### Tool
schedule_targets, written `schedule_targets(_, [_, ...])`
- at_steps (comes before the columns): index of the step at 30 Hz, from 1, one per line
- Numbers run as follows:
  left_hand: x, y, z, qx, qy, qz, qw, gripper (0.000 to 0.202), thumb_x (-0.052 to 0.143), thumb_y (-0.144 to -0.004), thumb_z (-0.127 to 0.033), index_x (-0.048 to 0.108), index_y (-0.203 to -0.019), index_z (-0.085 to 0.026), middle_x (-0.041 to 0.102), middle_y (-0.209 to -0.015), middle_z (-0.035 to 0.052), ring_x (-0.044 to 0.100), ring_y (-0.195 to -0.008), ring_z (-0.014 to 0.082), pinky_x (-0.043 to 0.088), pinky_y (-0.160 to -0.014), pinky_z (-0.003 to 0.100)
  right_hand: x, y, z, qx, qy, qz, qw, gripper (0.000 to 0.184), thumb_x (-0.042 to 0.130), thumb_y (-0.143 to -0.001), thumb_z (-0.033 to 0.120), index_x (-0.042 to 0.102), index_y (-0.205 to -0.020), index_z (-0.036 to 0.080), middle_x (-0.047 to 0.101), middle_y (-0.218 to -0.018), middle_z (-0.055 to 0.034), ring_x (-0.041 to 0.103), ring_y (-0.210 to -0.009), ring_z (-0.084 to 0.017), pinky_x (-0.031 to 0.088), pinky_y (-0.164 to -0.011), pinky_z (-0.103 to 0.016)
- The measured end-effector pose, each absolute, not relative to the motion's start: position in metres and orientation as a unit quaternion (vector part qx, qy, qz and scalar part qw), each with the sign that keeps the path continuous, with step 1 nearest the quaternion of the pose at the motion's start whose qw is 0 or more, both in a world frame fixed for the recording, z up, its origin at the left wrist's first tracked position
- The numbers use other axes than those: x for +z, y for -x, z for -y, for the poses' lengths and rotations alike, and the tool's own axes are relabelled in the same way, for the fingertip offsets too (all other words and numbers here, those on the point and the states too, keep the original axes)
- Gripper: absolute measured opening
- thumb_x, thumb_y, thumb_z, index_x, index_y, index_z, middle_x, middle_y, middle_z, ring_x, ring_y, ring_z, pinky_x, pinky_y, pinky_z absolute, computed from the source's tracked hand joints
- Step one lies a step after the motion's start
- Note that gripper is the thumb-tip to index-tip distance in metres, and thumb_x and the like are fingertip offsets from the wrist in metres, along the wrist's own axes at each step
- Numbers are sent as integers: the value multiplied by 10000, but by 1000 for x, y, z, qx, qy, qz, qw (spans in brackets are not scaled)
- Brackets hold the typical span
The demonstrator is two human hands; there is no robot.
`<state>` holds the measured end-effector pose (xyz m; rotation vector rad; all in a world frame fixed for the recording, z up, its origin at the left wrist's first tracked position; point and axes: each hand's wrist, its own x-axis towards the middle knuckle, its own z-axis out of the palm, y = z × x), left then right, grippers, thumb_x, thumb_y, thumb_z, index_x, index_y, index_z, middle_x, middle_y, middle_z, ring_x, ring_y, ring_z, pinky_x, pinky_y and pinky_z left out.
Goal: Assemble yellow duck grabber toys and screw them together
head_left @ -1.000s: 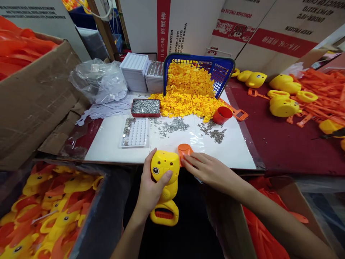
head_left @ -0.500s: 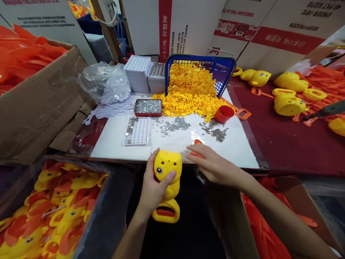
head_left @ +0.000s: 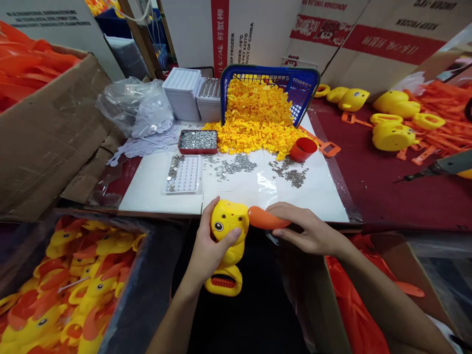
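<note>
A drill (head_left: 453, 166) is cut off by the right edge. The left hand (head_left: 208, 246) grips a yellow toy duck (head_left: 232, 253) just by the near edge of the tabletop (head_left: 239, 191), most fingers hidden behind it, thumb across its front. The right hand (head_left: 309, 228) pinches an orange piece (head_left: 267, 219), partly covered by fingers; whether its tip touches the toy is unclear. The duck is glossy, with a round black-and-white eye, small dark holes and a looped handle.
</note>
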<state>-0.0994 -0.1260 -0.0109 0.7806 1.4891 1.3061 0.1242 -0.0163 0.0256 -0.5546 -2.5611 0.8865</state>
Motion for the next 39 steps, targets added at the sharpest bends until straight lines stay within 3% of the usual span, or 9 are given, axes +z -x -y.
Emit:
schedule_targets(12, [3, 121, 125, 430, -335, -543, 639, 823, 864, -683, -440, 501, -1396, -245, 665, -1120, 34, 660, -917, 195, 558, -759, 268, 40, -115, -4, 512, 167, 843, 23, 412, 532, -1000, 434, 662, -1242, 127, 748, -1118, -105, 681, -971, -182, 507, -871, -277])
schedule_targets(16, [9, 126, 125, 396, -319, -502, 700, 810, 893, -650, -434, 510, -1339, -246, 667, -991, 4, 638, -793, 159, 547, -685, 253, 52, -109, -7, 499, 146, 854, -5, 410, 511, -1007, 438, 670, -1219, 126, 751, -1066, -107, 671, -913, -175, 489, -821, -267])
schedule_targets(24, [6, 130, 130, 397, -314, -509, 697, 654, 873, -648, -423, 586, -1200, -220, 667, -968, 16, 647, -788, 172, 562, -702, 288, 53, -93, -2, 468, 113, 876, -14, 389, 496, -1003, 461, 693, -1150, 159, 755, -999, -85, 670, -853, -174, 493, -775, -265])
schedule_targets(27, [5, 130, 136, 410, -426, -560, 580, 627, 859, -655, -411, 611, -1200, -223, 678, -1025, 45, 681, -854, 220, 590, -748, 340, 45, -85, 7, 491, 131, 861, 21, 442, 525, -976, 549, 703, -1131, 176, 754, -980, -76, 678, -837, -179, 513, -772, -283])
schedule_targets(30, [4, 127, 148, 433, -629, -595, 250, 630, 872, -679, -368, 613, -1242, -251, 654, -1151, 92, 688, -998, 269, 599, -850, 389, 34, -79, 16, 581, 221, 774, 122, 559, 442, -987, 623, 659, -1250, 180, 725, -1176, -106, 687, -1070, -211, 539, -941, -341])
schedule_targets(33, [3, 124, 161, 388, -746, -540, -41, 559, 847, -736, -356, 617, -1235, -252, 615, -1203, 138, 678, -1037, 289, 622, -848, 413, 27, -75, 22, 654, 263, 698, 127, 518, 599, -946, 509, 595, -1364, 203, 681, -1326, -108, 645, -1240, -227, 529, -1043, -384])
schedule_targets(35, [2, 123, 167, 354, -777, -508, -111, 494, 822, -766, -371, 635, -1205, -240, 599, -1206, 150, 663, -1064, 306, 633, -861, 443, 27, -73, 26, 669, 251, 692, 103, 464, 666, -912, 404, 637, -1328, 201, 702, -1313, -101, 659, -1235, -233, 530, -1064, -400])
schedule_targets(39, [1, 126, 173, 347, -778, -501, -153, 391, 792, -799, -325, 651, -1159, -267, 570, -1231, 135, 621, -1159, 331, 639, -885, 492, 33, -70, 35, 632, 264, 715, 140, 290, 588, -949, 283, 745, -1172, 184, 764, -1208, -77, 713, -1148, -211, 546, -1070, -384])
